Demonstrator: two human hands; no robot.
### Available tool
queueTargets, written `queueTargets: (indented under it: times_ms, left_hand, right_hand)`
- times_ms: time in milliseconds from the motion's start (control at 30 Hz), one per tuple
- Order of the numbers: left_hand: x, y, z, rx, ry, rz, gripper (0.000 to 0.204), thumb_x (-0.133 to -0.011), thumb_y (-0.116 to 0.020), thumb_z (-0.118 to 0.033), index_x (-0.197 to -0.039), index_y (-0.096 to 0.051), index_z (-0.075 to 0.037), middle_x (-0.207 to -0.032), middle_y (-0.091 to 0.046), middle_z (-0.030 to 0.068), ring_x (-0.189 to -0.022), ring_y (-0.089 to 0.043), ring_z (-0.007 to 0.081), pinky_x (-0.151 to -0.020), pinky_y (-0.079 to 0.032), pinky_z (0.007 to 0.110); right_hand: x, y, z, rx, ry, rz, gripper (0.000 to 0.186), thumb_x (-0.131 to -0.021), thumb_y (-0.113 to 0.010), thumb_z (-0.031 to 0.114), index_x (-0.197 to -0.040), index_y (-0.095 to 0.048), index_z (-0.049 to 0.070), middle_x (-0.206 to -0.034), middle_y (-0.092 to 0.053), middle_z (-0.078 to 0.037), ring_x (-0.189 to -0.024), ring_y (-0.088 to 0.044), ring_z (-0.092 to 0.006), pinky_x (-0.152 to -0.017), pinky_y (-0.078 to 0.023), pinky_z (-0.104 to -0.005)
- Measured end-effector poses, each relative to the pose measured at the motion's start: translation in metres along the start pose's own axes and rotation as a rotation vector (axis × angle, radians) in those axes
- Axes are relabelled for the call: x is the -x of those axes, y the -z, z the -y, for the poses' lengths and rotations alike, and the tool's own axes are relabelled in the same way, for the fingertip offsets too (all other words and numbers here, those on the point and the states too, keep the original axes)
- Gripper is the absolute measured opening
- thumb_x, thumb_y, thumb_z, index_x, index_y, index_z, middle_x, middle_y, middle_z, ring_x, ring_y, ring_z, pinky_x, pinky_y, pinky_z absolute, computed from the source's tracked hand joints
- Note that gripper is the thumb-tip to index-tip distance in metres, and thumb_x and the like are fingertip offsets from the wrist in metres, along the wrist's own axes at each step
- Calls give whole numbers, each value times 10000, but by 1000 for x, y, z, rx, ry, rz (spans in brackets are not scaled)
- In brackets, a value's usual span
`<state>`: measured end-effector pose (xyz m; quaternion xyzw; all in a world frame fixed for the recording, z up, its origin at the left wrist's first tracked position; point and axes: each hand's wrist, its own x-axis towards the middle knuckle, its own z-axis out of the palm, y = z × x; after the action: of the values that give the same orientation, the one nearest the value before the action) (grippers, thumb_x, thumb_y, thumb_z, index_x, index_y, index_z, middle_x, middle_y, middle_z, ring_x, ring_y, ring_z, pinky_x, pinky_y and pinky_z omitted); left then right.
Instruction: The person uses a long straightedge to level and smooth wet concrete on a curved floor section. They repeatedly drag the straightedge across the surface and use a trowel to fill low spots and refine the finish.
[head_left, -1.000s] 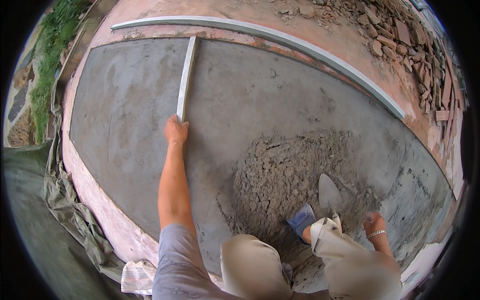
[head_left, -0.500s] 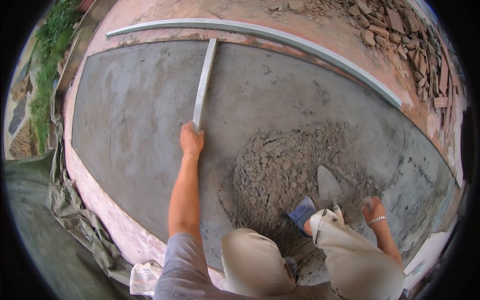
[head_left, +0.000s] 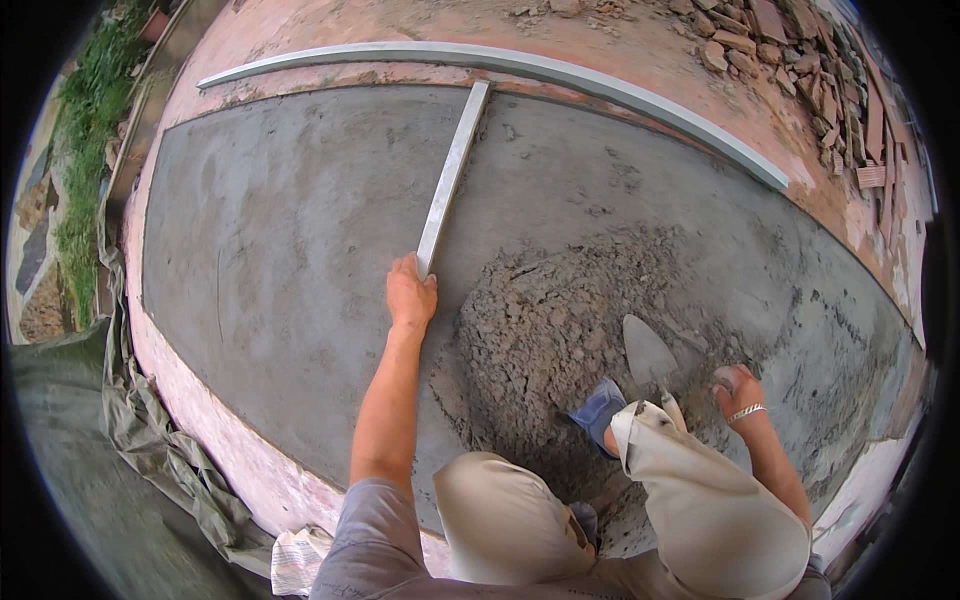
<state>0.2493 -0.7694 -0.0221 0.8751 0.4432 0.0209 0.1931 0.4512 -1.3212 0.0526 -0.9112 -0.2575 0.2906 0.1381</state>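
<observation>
– Grey cement slab [head_left: 290, 220], who's got what?
– Left hand [head_left: 411, 293] grips the silver bar [head_left: 453, 178], which reaches the slab's far edge
– And right?
– Trowel [head_left: 648, 350], then right hand [head_left: 738, 388], fingers curled, can't tell if holding anything

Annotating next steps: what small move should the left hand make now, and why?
Probably slide the pale bar rightward, toward the mound: the left hand grips its near end, the grey surface to its left looks fairly smooth, and the mound is lumpy.
</observation>
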Motion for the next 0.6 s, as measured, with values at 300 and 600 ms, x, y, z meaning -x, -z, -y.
queueTargets:
  times_ms: [300, 600]
  left_hand:
    - [19, -12, -28, 35, -123, 78, 494, -782, -757, -72, -1246, -598, -18, -1163, -614, 206, -1103, -579, 419, -947, -489, 464]
    - [26, -21, -54, -83, -351, 200, 501, -796, -723, -40, -1279, -591, -70, -1185, -623, 148, -1110, -581, 387, -948, -502, 450]
  right_hand:
    - [0, -4, 1, -39, -63, 50, 254, -811, -704, 111, -1058, -691, 52, -1077, -662, -178, -1029, -635, -386, -899, -522, -448]
    - [0, -13, 8, -39, -66, 65, 254, -825, -707, 125, -1073, -694, 75, -1085, -665, -178, -1008, -654, -375, -898, -530, -439]
